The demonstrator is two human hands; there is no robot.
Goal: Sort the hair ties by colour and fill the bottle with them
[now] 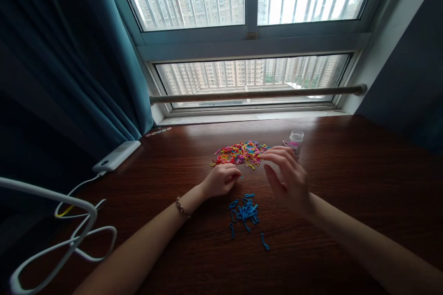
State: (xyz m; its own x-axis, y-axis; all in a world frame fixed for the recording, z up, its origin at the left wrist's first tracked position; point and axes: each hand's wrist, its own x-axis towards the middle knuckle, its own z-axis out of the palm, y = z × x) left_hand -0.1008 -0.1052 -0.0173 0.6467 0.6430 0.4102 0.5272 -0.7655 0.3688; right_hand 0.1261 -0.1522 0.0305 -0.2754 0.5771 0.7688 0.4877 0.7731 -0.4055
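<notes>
centrally, a heap of multicoloured rubber bands (pixel 244 153) lies just beyond the curled left hand (pixel 221 179) and left of the spread right hand (pixel 290 185), both close by, its long axis side to side. its loops look thin, tangled. the right fingers seem unladen; whether the left pinch anything, one cannot tell. blue bands (pixel 248 212) share the wood-grain tabletop (pixel 207 253).

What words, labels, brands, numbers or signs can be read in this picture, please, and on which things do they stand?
No text can be read anywhere.
Clear jar: pinkish marking on its side, too small and blurred to read.
White device: any marking is too small to read.
Patterned strip: too small to make out any lettering.
</notes>
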